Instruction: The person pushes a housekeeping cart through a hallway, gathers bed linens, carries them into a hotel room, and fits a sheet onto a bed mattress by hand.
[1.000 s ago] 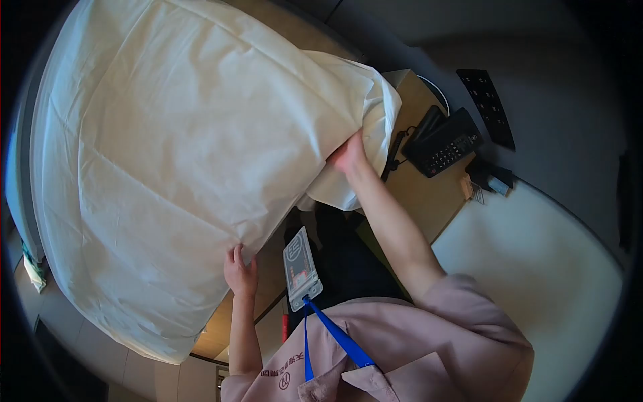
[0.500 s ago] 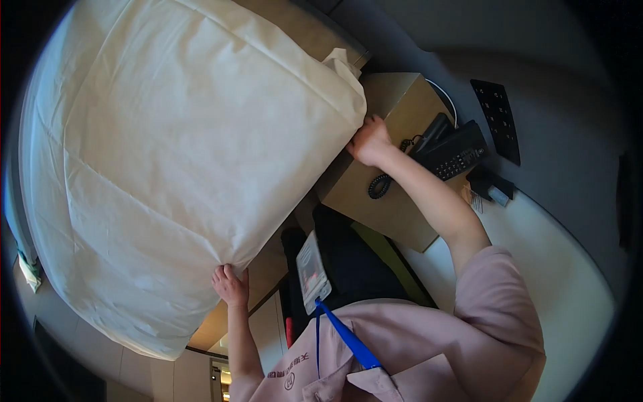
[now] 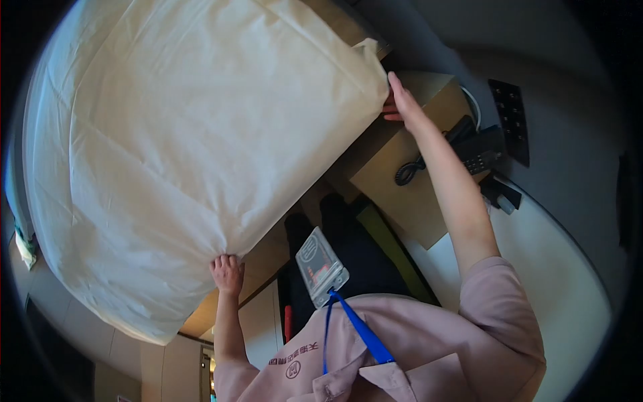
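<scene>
A white bed sheet (image 3: 194, 127) covers the mattress, with creases running toward the side edge near me. My left hand (image 3: 228, 273) is closed on the sheet at that edge, where the fabric bunches under the fingers. At the head-end corner, my right hand (image 3: 404, 104) has its fingers apart and touches the mattress side. Some of its fingertips are hard to make out against the dark gap there. A loose flap of sheet (image 3: 367, 48) sticks up beyond that corner.
A wooden nightstand (image 3: 408, 194) stands close to the bed corner, bearing a black corded telephone (image 3: 479, 151). A black panel (image 3: 510, 114) is on the grey wall. My ID badge (image 3: 320, 268) hangs from a blue lanyard (image 3: 362, 331) in front of my legs.
My right hand has shifted up and to the right along the corner, and its fingers have opened out. My left hand stays at the sheet edge. The view has shifted slightly.
</scene>
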`<state>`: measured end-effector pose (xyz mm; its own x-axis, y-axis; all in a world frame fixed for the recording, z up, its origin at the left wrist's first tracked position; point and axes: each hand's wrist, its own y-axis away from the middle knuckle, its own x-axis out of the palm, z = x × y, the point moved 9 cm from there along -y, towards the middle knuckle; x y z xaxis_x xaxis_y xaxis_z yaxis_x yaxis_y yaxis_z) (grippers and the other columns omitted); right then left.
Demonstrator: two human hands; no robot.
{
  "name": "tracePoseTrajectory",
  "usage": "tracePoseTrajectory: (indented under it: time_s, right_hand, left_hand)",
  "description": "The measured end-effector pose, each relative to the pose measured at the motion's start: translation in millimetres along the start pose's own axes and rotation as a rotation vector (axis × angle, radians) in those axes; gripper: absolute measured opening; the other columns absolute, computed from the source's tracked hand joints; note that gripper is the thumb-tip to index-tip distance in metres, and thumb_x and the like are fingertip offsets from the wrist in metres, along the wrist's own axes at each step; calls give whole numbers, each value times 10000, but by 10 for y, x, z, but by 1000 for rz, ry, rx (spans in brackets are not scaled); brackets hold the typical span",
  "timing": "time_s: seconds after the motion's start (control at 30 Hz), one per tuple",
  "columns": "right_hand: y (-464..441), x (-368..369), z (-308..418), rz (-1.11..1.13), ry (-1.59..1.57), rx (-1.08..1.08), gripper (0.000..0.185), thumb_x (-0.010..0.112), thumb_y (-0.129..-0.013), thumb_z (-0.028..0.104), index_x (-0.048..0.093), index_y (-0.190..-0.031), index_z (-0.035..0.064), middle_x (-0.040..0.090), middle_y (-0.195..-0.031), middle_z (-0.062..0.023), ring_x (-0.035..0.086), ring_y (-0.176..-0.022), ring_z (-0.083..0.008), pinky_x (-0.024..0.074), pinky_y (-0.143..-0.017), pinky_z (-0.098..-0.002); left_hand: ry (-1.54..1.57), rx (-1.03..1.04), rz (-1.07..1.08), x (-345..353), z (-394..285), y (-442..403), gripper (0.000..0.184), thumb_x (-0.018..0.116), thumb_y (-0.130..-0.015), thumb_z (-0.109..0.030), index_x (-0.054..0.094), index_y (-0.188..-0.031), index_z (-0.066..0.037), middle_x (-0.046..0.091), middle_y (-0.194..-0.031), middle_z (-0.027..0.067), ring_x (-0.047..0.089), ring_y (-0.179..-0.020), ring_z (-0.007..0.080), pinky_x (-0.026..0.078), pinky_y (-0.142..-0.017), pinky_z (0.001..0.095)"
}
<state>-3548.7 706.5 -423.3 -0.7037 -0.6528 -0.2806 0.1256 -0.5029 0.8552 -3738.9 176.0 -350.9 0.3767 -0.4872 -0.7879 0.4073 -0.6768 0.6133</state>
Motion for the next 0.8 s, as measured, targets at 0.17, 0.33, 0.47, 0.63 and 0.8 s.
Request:
tracePoseTrajectory:
  time_s: [0.17,0.33,0.47,0.63,0.8]
  right_hand:
    - [-578,-41,-39,-240,164,-341,452,501,-835,432,633,-902,5,646,-830,-118,605,-749,-202,450,-705,-314]
    - [126,-516,-66,-350,-205,-325,298,520,-851,303,618,-810,24,565,-628,-40,523,-558,-133,428,-511,-266]
    - [241,-707,-142,-398,-571,-330,187,545,-842,214,572,-751,52,456,-560,30,401,-446,-55,299,-390,-204]
    - [-299,-902,-377,-555,-183,-254,311,509,-822,301,644,-839,21,608,-683,-59,556,-562,-138,428,-504,-274]
    - [-616,-993,-305,-657,352,-193,434,423,-804,378,632,-917,14,617,-941,-201,575,-918,-366,438,-797,-409]
  left_hand:
    - [-85,234,-78,98,-6,-77,102,582,-725,-228,564,-750,-131,542,-830,41,526,-832,220,391,-747,380]
    - [-50,303,56,198,-115,-42,77,541,-743,-192,571,-712,-128,543,-788,33,534,-793,210,391,-729,367]
    - [136,482,157,242,-374,345,77,548,-731,-173,570,-776,-115,554,-829,50,557,-759,221,412,-747,361]
    - [37,519,360,711,-720,249,102,560,-714,-148,574,-803,-101,564,-853,63,574,-776,231,439,-750,364]
    - [-68,297,625,1063,-628,-283,148,554,-737,-191,594,-837,-89,587,-883,106,582,-864,261,477,-710,381]
